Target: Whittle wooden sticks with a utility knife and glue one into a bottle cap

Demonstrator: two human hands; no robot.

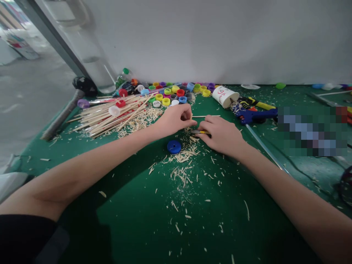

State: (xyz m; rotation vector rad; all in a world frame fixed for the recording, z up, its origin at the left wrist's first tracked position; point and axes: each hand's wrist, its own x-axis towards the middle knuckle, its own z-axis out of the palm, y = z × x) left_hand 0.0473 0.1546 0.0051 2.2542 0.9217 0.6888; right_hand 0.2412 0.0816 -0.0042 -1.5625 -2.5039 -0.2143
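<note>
My left hand (176,119) pinches a thin wooden stick (206,116) that lies level over the green table (143,212) and pokes out to the right. My right hand (221,134) is closed around a small yellow-handled cutter (200,132), its tip just under the stick. A blue bottle cap (174,146) lies flat in front of my left hand, among short cut stick pieces (185,154).
A heap of long wooden sticks (110,113) lies at the back left. Several coloured bottle caps (176,93) line the wall. A tipped paper cup (224,96), a blue glue gun (254,115), a plastic bottle (122,77) and a grey pole (63,113) surround them.
</note>
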